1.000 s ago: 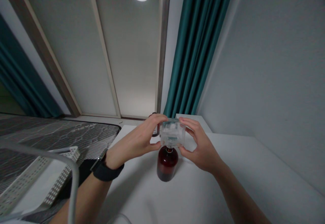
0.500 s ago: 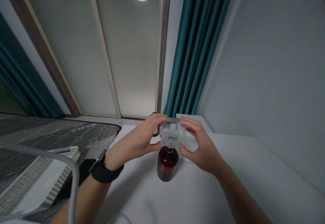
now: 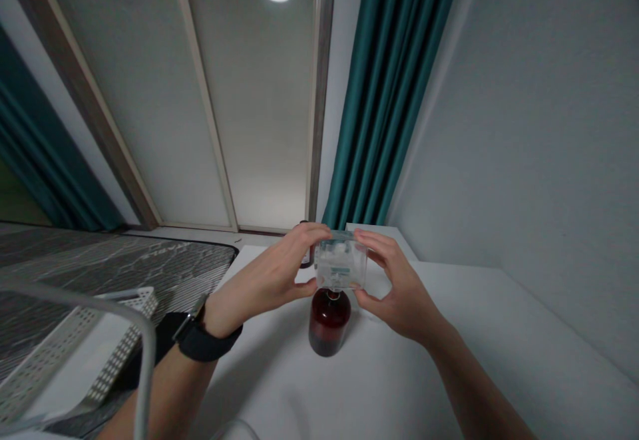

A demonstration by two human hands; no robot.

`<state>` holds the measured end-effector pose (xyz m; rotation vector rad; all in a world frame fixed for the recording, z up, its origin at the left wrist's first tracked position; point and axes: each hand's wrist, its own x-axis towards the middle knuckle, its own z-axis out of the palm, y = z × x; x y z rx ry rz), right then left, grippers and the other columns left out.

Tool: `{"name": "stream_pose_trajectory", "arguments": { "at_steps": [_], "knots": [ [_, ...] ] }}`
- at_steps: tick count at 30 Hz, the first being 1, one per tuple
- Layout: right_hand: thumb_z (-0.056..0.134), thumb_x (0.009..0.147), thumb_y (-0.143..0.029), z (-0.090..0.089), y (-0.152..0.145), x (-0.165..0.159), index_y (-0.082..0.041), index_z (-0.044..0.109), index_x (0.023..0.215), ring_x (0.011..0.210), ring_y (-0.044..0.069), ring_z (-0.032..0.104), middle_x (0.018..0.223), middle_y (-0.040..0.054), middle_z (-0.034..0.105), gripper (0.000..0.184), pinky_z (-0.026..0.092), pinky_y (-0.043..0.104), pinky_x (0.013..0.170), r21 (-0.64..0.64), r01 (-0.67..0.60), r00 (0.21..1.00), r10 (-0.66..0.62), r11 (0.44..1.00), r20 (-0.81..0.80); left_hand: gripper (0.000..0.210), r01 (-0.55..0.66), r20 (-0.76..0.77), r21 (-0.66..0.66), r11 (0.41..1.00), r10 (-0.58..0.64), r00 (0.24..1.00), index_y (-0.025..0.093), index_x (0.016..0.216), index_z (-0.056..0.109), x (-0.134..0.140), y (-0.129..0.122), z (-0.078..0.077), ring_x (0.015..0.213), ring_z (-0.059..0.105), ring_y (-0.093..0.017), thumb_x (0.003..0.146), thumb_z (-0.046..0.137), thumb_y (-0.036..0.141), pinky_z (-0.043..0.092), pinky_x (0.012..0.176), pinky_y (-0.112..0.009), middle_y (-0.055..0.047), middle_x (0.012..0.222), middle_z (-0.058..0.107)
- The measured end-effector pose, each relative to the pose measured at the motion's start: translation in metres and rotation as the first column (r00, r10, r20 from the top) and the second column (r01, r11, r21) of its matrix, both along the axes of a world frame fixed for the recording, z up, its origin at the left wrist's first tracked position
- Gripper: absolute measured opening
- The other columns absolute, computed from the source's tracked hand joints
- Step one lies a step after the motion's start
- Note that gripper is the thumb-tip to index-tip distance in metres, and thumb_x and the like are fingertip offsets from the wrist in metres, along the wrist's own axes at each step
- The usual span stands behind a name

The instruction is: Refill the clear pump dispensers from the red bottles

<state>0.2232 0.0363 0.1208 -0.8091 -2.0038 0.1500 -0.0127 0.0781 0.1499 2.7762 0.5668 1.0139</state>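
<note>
Between my two hands is a clear plastic box [image 3: 340, 261] with whitish contents that I cannot make out. My left hand [image 3: 284, 263] grips its left side, thumb low and fingers on the upper edge. On the right side, my right hand [image 3: 392, 287] holds it the same way. Just below the box, a dark red-brown bottle [image 3: 329, 325] stands on the white table, its neck partly hidden by the box. Behind my left fingers, another dark bottle [image 3: 306, 257] with a pale label shows only in part.
The white table [image 3: 389, 380] runs back to a pale wall on the right. A white perforated basket [image 3: 54, 367] lies at the lower left, with a grey curved tube [image 3: 147, 367] in front. Green curtains [image 3: 394, 94] and sliding doors [image 3: 254, 107] stand behind.
Almost nothing differs. Both hands keep the clear box in nearly the same place above the bottle, with only a very slight shift of my left wrist.
</note>
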Motion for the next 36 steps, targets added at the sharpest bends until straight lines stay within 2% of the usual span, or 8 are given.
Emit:
{"name": "stream_pose_trajectory", "arguments": {
  "at_steps": [5,15,20,25,31,36],
  "knots": [
    [0.062,0.077,-0.005,-0.001,0.001,0.001,-0.032,0.034,0.143,0.135,0.029,0.044,0.140,0.0097,0.046,0.076,0.045,0.054,0.111,-0.028,0.006,1.000,-0.005,1.000,0.017,0.063,-0.020,-0.030,-0.027,0.999,0.019,0.999,0.025,0.137,0.032,0.000,0.000,0.000,0.131,0.047,-0.030,0.085,0.065,0.015,0.043,0.110,-0.050,-0.014,0.137,0.049],
    [0.064,0.076,-0.008,-0.011,0.007,0.003,-0.029,0.037,0.140,0.132,0.027,0.045,0.138,0.0091,0.045,0.072,0.047,0.049,0.109,-0.179,-0.019,1.000,0.016,0.984,-0.020,0.066,-0.059,-0.118,-0.104,0.993,0.047,0.992,0.024,0.137,0.032,0.001,0.006,-0.008,0.125,0.052,-0.030,0.082,0.067,0.020,0.048,0.102,-0.047,-0.013,0.137,0.050],
    [0.065,0.077,-0.009,-0.016,0.010,0.004,-0.030,0.036,0.140,0.133,0.026,0.043,0.139,0.0089,0.043,0.073,0.047,0.048,0.108,-0.217,-0.043,0.999,0.040,0.975,-0.019,0.059,-0.107,-0.177,-0.156,0.982,0.079,0.981,0.022,0.133,0.035,0.001,0.006,-0.009,0.116,0.058,-0.029,0.082,0.067,0.024,0.051,0.097,-0.043,-0.012,0.130,0.054],
    [0.066,0.080,-0.014,-0.016,0.009,0.004,-0.034,0.034,0.141,0.136,0.026,0.038,0.143,0.0075,0.039,0.072,0.045,0.047,0.109,-0.271,-0.089,0.996,0.080,0.958,-0.045,0.058,-0.107,-0.183,-0.110,0.988,0.085,0.979,0.021,0.132,0.035,-0.001,0.007,-0.011,0.118,0.057,-0.030,0.083,0.065,0.024,0.051,0.097,-0.045,-0.013,0.130,0.053],
    [0.062,0.087,-0.019,-0.019,0.009,0.003,-0.036,0.030,0.145,0.136,0.027,0.039,0.147,0.0072,0.035,0.069,0.043,0.050,0.110,-0.337,-0.126,0.990,0.097,0.933,-0.104,0.057,-0.059,-0.173,-0.043,0.997,0.051,0.984,0.021,0.132,0.034,0.000,0.004,-0.007,0.124,0.052,-0.030,0.083,0.063,0.017,0.048,0.102,-0.046,-0.013,0.131,0.051],
    [0.065,0.086,-0.019,-0.016,0.008,0.003,-0.036,0.038,0.139,0.132,0.024,0.044,0.143,0.0064,0.037,0.063,0.048,0.045,0.106,-0.345,-0.149,0.987,0.116,0.927,-0.114,0.055,-0.046,-0.161,0.021,0.999,0.049,0.986,0.020,0.131,0.035,0.002,0.000,-0.005,0.126,0.050,-0.031,0.084,0.063,0.017,0.047,0.104,-0.048,-0.014,0.128,0.052]
  ]
}}
